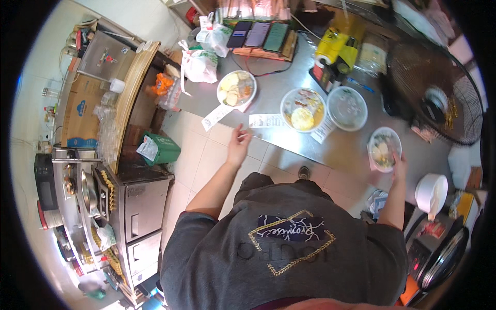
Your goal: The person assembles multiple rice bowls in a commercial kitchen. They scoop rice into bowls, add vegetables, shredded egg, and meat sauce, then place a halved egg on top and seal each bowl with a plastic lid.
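Grey shirt cloth (289, 248) with a dark patch and gold outline fills the lower part of the view, closest to me, and both my bare forearms run up from it. My right hand (399, 166) is closed around the near rim of a white bowl of food (384, 149), fingers curled at its edge, and that bowl sits at the near edge of the steel table (289, 88). My left hand (238, 144) hangs over the tiled floor (206, 155) just short of the table, fingers loosely spread and holding nothing, with a paper slip (266, 120) lying on the table just beyond it. Further in stand an open bowl with a yellow mound (303, 109), a lidded clear bowl (347, 108) right beside it, and a bowl of pale slices (236, 88) off to the left. A second paper slip (216, 117) hangs over the table edge below that one. A black fan (439, 95) stands at the right, and a white tub (431, 192) sits below my right hand.
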Available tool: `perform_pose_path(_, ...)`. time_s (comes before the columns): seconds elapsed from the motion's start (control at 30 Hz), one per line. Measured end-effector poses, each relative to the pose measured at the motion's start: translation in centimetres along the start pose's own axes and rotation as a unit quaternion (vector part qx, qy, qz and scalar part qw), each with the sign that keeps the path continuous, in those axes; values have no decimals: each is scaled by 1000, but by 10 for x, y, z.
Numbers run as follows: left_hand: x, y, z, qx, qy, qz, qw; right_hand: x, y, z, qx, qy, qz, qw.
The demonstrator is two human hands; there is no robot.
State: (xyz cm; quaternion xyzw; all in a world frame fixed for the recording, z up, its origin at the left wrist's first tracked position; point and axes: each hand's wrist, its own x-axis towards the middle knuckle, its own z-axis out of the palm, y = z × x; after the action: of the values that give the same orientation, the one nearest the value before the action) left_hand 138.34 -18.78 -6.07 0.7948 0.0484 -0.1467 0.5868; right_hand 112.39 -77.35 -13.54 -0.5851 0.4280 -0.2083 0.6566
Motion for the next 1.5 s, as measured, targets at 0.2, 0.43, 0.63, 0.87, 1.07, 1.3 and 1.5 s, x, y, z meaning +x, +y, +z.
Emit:
perform_pose_path(0.2,116,3,-114,-79,165,-10,983,-36,-21,75,-274,220,-284,892)
perform_pose_path(0.43,275,49,-162,-436,62,-172,881,-126,-84,399,-165,-18,-295,941)
perform_pose_path(0.63,310,70,-196,-383,5,-185,905,-99,-168,643,-384,-67,-481,785)
perform_pose_path(0.87,318,37,-236,-321,-62,-178,928,-42,-158,737,-523,-58,-412,744)
perform_pose_path(1.07,299,9,-251,-291,12,-170,941,-33,-153,738,-521,-27,-422,742)
perform_pose_path(1.3,284,-4,-256,-258,-5,-161,953,-27,-154,750,-545,-75,-421,721)
perform_pose_path(1.5,272,-3,-252,-243,12,-168,955,-12,-168,733,-481,-8,-418,770)
